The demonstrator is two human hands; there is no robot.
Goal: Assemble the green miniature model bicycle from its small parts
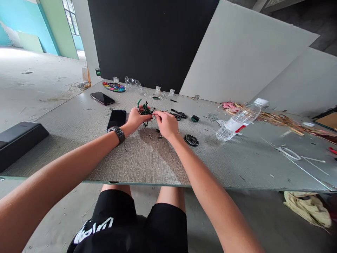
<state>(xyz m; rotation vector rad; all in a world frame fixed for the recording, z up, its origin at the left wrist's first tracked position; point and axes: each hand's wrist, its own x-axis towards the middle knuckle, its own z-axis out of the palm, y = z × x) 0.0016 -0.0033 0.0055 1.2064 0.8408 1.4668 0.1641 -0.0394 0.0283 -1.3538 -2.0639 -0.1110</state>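
A small green and black model bicycle frame is gripped in my left hand, raised slightly above the table. My right hand is closed in a pinch against the right side of the frame; what lies between its fingertips is too small to make out. A loose black spoked wheel lies flat to the right of my right hand. Behind that hand are more small wheels, partly overlapping. Farther right sits a dark green and black piece. Tiny dark parts lie below my hands.
A phone and a dark flat screen lie at left, with a colourful palette behind. Clear plastic packaging rests by the black panel. A tilted-looking water bottle stands at right, near white zip ties. A black box is far left.
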